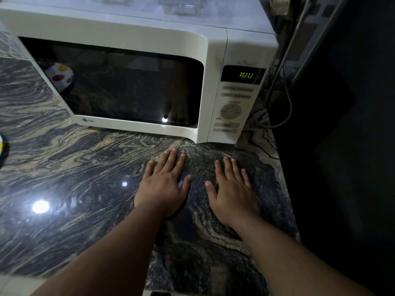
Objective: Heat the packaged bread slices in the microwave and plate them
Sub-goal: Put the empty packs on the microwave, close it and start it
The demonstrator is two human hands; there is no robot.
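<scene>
Both hands flat, palms down on the marbled stone counter (pixel 85 167): left hand (pixel 163 184) and right hand (pixel 232 190), fingers straight and spread, holding nothing. Beyond them, white LG microwave (pixel 149 39), door closed, display (pixel 245 75) reading 1:00. Bread slices not visible; window too dark.

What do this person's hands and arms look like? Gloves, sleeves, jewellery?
Both the left hand and the right hand are bare: no gloves, rings or watch visible. The forearms are uncovered as far as the picture shows, with no sleeve in view. The fingernails are short and unpainted.
</scene>
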